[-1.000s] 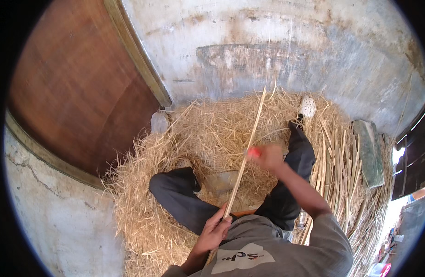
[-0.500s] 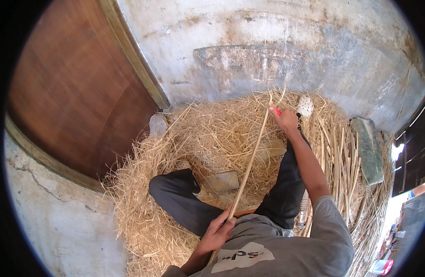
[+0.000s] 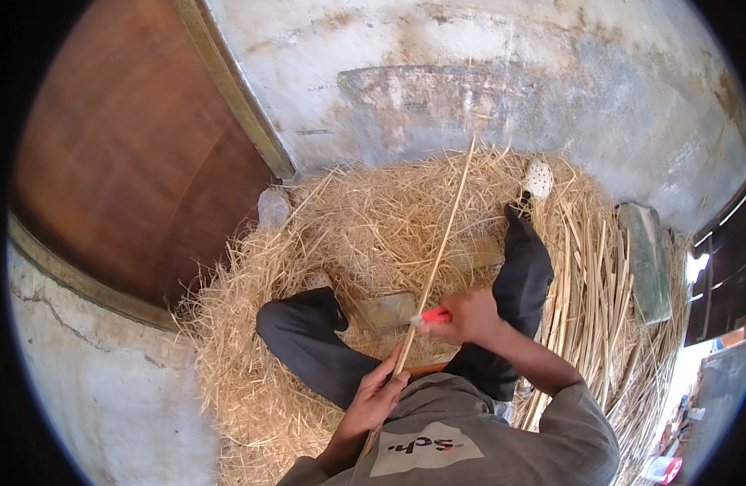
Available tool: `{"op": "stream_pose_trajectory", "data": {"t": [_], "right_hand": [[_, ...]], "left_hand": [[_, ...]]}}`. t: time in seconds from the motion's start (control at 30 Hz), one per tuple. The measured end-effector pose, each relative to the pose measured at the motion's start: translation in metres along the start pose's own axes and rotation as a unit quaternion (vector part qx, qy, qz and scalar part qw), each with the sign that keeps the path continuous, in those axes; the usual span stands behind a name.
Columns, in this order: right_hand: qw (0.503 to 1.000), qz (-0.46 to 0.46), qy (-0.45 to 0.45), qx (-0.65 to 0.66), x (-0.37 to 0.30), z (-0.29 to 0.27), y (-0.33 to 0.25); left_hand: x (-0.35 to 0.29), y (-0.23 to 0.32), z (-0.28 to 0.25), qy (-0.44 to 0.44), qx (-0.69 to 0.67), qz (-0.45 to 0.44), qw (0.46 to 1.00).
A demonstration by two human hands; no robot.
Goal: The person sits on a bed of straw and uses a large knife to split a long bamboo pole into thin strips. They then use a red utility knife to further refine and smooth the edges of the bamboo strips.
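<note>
A long, thin, pale bamboo strip (image 3: 451, 223) slants from my lap up toward the wall. My left hand (image 3: 373, 398) is closed around its lower part, fingers and thumb pinching it. My right hand (image 3: 470, 316), a little blurred, grips a red-handled tool (image 3: 434, 315) whose short metal end meets the strip just above my left hand. Whether that end is a knife blade or a peeler is too small to tell. The strip's tail passes below my left hand along my shirt.
Curly pale shavings (image 3: 373, 211) cover the floor around my legs. To the right lies a bundle of bamboo strips (image 3: 588, 283), with a greenish stone slab (image 3: 645, 263) beyond. A block (image 3: 385, 312) sits between my legs. A brown door (image 3: 138, 154) and a stained wall (image 3: 438, 105) enclose the spot.
My right hand has come down along the strip with the red-handled tool, from near its far end to just above my left hand. My left hand keeps its hold.
</note>
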State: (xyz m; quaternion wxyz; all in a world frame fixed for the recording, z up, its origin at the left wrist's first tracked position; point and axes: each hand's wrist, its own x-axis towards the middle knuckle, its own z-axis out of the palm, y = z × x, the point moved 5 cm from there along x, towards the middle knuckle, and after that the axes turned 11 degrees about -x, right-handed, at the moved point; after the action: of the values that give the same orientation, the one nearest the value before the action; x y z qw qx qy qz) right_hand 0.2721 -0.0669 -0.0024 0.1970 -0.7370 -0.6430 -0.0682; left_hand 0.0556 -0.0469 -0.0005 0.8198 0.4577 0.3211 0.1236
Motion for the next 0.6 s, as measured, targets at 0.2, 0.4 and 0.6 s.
{"op": "stream_pose_trajectory", "data": {"t": [0.2, 0.4, 0.6], "right_hand": [[0.998, 0.033, 0.05, 0.015, 0.033, -0.004, 0.02], [0.997, 0.033, 0.04, -0.056, 0.057, -0.007, 0.031], [0.998, -0.036, 0.021, -0.036, 0.039, -0.003, 0.005]], "left_hand": [[-0.012, 0.01, 0.001, 0.021, 0.003, 0.053, 0.998], [-0.026, 0.011, 0.0, 0.039, 0.048, 0.076, 0.995], [-0.026, 0.004, -0.008, 0.045, 0.03, 0.05, 0.997]]}}
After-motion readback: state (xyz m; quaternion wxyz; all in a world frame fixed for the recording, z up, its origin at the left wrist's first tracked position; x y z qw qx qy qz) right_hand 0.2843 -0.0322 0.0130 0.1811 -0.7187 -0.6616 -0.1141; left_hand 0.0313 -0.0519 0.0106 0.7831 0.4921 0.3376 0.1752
